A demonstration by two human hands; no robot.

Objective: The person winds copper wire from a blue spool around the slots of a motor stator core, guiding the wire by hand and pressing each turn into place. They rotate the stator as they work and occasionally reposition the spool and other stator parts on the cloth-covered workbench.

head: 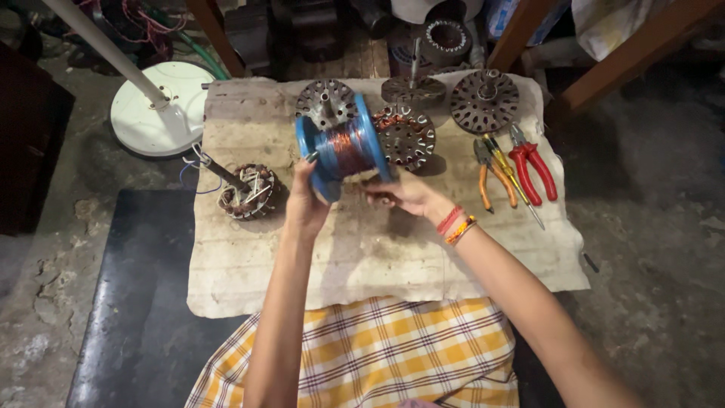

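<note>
A blue spool (343, 145) wound with copper wire is lifted above a dirty white cloth (362, 257). My left hand (304, 198) grips its left flange from below. My right hand (404, 193), with red and orange threads at the wrist, holds the spool's lower right side. Behind the spool lies a round motor stator with copper windings (408, 136). A second wound stator on a shaft (245, 190) rests to the left of my left hand.
Perforated metal motor discs (484, 100) (325, 100) (413, 88) line the cloth's far edge. Orange pliers (492, 172), a yellow screwdriver (512, 175) and red pliers (533, 168) lie at right. A white fan base (162, 106) stands at back left. Wooden legs rise at back right.
</note>
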